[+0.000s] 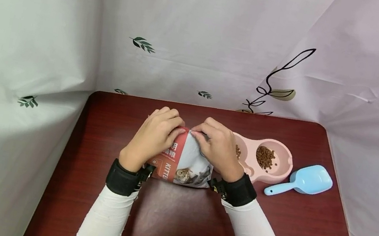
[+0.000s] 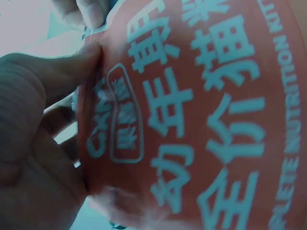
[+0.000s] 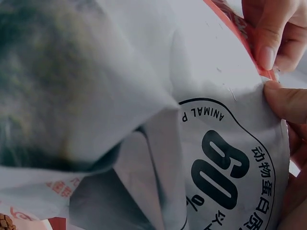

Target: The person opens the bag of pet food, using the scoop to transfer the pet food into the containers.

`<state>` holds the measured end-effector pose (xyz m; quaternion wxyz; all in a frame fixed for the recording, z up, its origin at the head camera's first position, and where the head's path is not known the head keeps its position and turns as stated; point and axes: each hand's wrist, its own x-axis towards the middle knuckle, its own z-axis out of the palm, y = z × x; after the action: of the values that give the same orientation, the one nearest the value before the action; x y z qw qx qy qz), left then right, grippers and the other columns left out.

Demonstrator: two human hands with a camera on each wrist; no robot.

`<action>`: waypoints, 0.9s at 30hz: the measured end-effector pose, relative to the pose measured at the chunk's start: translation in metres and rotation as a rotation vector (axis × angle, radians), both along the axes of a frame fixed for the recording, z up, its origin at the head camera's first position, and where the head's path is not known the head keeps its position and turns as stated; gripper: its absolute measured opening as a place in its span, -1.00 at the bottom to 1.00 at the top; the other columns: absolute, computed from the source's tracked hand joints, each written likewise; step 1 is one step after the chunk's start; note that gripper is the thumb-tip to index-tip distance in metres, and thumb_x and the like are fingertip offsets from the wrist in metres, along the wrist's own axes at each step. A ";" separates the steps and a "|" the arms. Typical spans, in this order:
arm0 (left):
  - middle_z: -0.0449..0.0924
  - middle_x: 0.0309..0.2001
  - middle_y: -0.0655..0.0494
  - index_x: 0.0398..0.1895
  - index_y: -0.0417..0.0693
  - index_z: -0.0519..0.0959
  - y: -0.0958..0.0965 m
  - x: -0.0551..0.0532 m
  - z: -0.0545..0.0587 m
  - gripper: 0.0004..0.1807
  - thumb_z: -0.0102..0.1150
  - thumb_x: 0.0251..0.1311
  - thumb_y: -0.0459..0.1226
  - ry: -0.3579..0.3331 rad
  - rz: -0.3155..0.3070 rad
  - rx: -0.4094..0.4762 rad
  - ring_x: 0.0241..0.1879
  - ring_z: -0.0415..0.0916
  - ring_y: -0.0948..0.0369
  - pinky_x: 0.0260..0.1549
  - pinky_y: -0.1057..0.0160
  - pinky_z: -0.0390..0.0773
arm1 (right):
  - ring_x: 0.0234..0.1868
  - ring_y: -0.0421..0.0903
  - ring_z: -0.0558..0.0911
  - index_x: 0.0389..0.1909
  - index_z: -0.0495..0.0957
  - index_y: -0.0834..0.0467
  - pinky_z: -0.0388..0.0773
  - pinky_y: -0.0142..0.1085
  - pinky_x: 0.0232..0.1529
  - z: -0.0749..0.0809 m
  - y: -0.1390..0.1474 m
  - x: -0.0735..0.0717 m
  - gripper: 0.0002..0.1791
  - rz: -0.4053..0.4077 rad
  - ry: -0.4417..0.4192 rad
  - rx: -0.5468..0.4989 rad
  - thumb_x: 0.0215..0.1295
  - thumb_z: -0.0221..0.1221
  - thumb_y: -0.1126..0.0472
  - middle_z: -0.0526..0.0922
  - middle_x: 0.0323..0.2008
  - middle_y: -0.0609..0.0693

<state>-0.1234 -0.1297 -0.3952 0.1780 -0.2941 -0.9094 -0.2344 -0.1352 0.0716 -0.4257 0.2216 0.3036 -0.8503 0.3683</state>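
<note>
Both hands are at the top edge of a red and white cat food bag (image 1: 194, 158), which has a kitten picture on its front. The left hand (image 1: 156, 135) pinches the red side of that edge between thumb and fingers. On the white side, the right hand (image 1: 220, 146) pinches the same edge close by, thumb against the bag. In the left wrist view, the bag's red face (image 2: 192, 115) with large white characters fills most of the picture. The right wrist view shows the white face (image 3: 225, 72) with a printed "60%". Whether the top is sealed cannot be made out.
To the right of the bag sits a pink double bowl (image 1: 250, 155), partly behind the right hand, with brown kibble (image 1: 264, 157) in both hollows. A light blue scoop (image 1: 312, 179) lies farther right on the dark red table (image 1: 171, 223). Pale patterned cloth (image 1: 203, 32) hangs around the table.
</note>
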 end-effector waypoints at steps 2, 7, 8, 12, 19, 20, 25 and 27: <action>0.52 -0.40 0.13 -0.38 -0.10 0.65 0.000 -0.001 -0.001 -0.94 0.28 0.18 -0.29 -0.004 -0.005 0.020 -0.32 0.35 0.13 -0.35 0.10 0.41 | -0.52 -0.24 0.44 -0.44 0.72 0.07 0.40 -0.28 -0.54 0.001 0.000 0.000 -0.92 0.000 0.008 0.006 0.17 0.34 0.14 0.56 -0.50 -0.13; 0.53 -0.43 0.13 -0.40 -0.11 0.67 0.002 -0.002 -0.003 -0.94 0.28 0.17 -0.31 0.006 -0.023 0.035 -0.35 0.36 0.14 -0.35 0.11 0.41 | -0.43 -0.20 0.50 -0.41 0.69 0.07 0.49 -0.23 -0.45 0.003 -0.001 0.001 -0.92 0.002 0.017 0.063 0.20 0.30 0.15 0.58 -0.45 -0.12; 0.54 -0.44 0.14 -0.40 -0.10 0.67 0.002 -0.002 -0.004 -0.95 0.28 0.17 -0.31 0.009 -0.026 0.036 -0.35 0.36 0.14 -0.36 0.11 0.40 | -0.39 -0.19 0.51 -0.39 0.68 0.07 0.51 -0.22 -0.41 0.004 -0.001 0.001 -0.92 0.003 0.016 0.080 0.21 0.29 0.15 0.58 -0.43 -0.12; 0.54 -0.44 0.15 -0.41 -0.09 0.67 0.002 -0.002 -0.004 -0.95 0.28 0.17 -0.32 0.013 -0.027 0.035 -0.36 0.35 0.16 -0.36 0.12 0.40 | -0.29 -0.16 0.53 -0.32 0.68 0.07 0.55 -0.19 -0.29 0.006 -0.004 0.002 -0.88 0.023 0.016 0.124 0.27 0.25 0.12 0.59 -0.36 -0.10; 0.53 -0.40 0.14 -0.38 -0.09 0.66 0.002 -0.001 -0.003 -0.96 0.25 0.19 -0.31 -0.028 -0.030 0.019 -0.32 0.36 0.16 -0.31 0.11 0.42 | -0.37 -0.16 0.54 -0.44 0.69 0.05 0.55 -0.19 -0.37 0.005 -0.008 0.001 -0.88 0.008 0.063 0.094 0.25 0.26 0.14 0.60 -0.44 -0.11; 0.54 -0.39 0.14 -0.38 -0.08 0.66 0.002 -0.001 -0.003 -0.95 0.26 0.19 -0.30 -0.028 -0.025 0.011 -0.32 0.36 0.16 -0.30 0.11 0.42 | -0.38 -0.16 0.53 -0.44 0.69 0.06 0.55 -0.19 -0.37 0.005 -0.008 0.001 -0.88 0.005 0.063 0.101 0.25 0.26 0.14 0.60 -0.44 -0.11; 0.56 -0.37 0.11 -0.35 -0.11 0.67 -0.002 0.003 0.001 -0.89 0.29 0.14 -0.25 0.000 0.014 -0.040 -0.29 0.40 0.13 -0.30 0.08 0.43 | -0.31 -0.12 0.54 -0.32 0.68 0.08 0.58 -0.18 -0.27 0.011 -0.006 0.006 -0.87 0.009 0.021 0.189 0.28 0.24 0.12 0.61 -0.37 -0.08; 0.57 -0.38 0.09 -0.34 -0.12 0.67 -0.005 0.006 0.003 -0.84 0.33 0.11 -0.20 0.011 0.025 -0.062 -0.30 0.42 0.12 -0.31 0.08 0.42 | -0.29 -0.12 0.55 -0.27 0.68 0.10 0.59 -0.19 -0.24 0.015 -0.001 0.009 -0.85 0.033 -0.011 0.217 0.27 0.24 0.11 0.62 -0.35 -0.06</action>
<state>-0.1171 -0.1345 -0.3924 0.1767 -0.2895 -0.9187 -0.2023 -0.1260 0.0705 -0.4104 0.1767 0.3376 -0.8814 0.2793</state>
